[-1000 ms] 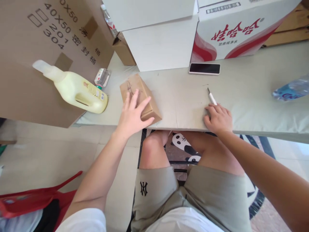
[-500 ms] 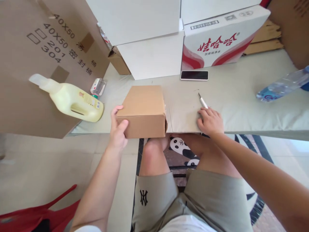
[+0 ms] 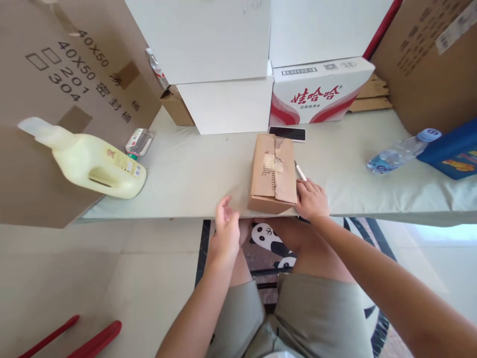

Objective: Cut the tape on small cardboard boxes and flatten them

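Note:
A small brown cardboard box [image 3: 276,174] stands near the front edge of the table, its taped, torn-looking flap seam facing up. My left hand [image 3: 226,228] is to the left of it, apart from the box, with fingers loosely bent and nothing in them. Palm down on the table at the box's right side lies my right hand [image 3: 312,199]. Its curled fingers cover the rear end of a slim white craft knife [image 3: 300,172], whose dark tip points away from me and is partly behind the box.
Behind the box lie a phone [image 3: 294,134] and a white-and-red water carton [image 3: 316,97]. At left are a yellow detergent bottle [image 3: 100,164] and a small clear bottle [image 3: 139,143]. On the right sit a water bottle [image 3: 400,151] and a blue package [image 3: 454,154].
The box has turned and shifted right, so its taped seam now faces up. My left hand has let go of it and moved right. My right hand stays by the knife.

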### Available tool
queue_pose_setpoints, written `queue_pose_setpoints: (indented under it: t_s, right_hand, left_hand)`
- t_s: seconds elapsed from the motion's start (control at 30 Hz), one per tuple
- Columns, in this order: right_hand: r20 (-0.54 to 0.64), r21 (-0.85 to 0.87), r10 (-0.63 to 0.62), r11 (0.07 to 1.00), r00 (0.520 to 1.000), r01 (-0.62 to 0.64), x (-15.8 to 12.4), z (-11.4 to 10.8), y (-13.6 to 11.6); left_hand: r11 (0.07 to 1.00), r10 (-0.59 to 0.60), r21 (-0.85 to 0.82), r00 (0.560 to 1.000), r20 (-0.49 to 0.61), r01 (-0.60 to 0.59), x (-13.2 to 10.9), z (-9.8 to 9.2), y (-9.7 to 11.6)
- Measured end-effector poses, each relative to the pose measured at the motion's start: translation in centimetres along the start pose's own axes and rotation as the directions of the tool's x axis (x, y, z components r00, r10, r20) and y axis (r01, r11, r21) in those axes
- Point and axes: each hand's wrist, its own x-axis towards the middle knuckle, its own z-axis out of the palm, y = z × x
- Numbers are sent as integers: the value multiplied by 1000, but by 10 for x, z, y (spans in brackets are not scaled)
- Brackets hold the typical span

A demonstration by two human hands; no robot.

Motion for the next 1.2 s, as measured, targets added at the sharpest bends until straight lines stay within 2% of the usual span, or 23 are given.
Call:
queue_pose_setpoints:
  t_s: [0.03,0.07,0.1,0.13,0.2,0.23,0.27,0.3,0.37,0.43,0.57,0.8,1.2]
  right_hand:
    - [3,-2,-4,1000,1000,4,0,0,0]
    - [8,-5,-7,1000,1000,7,0,0,0]
    - [13,-9,-5,1000,1000,5,0,0,0]
    - [18,-15,0,1000,1000,0,0,0,0]
    - [26,-26,11,1000,1000,-10,0,-1,0]
    - [27,-30,14,999,1000,-13,0,-1,0]
    - [26,-33,14,999,1000,-13,0,-1,-1]
    - [23,-34,10,999,1000,-10,1,-1,-1]
    - [9,-31,-3,1000,1000,4,1,0,-1]
    - [-10,-24,-19,1000,1000,18,1,2,0]
    - [-25,-26,-23,999,999,23,1,5,1]
    - [6,-26,-4,1000,1000,5,2,4,-1]
    - [37,-19,6,1000,999,-6,3,1,-4]
  left_hand:
    - [975,191,115,981,16,-192,5,-1,12]
    - [918,330,192,938,108,-346,12,2,27]
    - [842,440,235,870,222,-486,20,8,43]
    - [749,526,254,782,334,-612,30,17,60]
    - [552,562,275,595,575,-787,52,42,90]
    - [476,522,288,531,667,-831,64,56,100]
    - [420,452,309,492,744,-853,74,68,107]
    - [388,362,336,478,800,-858,84,79,111]
    - [361,200,387,476,857,-849,96,92,109]
    - [345,146,409,479,866,-845,101,96,102]
    - [340,161,423,495,854,-840,97,92,92]
    - [361,123,484,555,823,-797,91,95,97]
    - [338,123,514,578,807,-788,86,95,97]
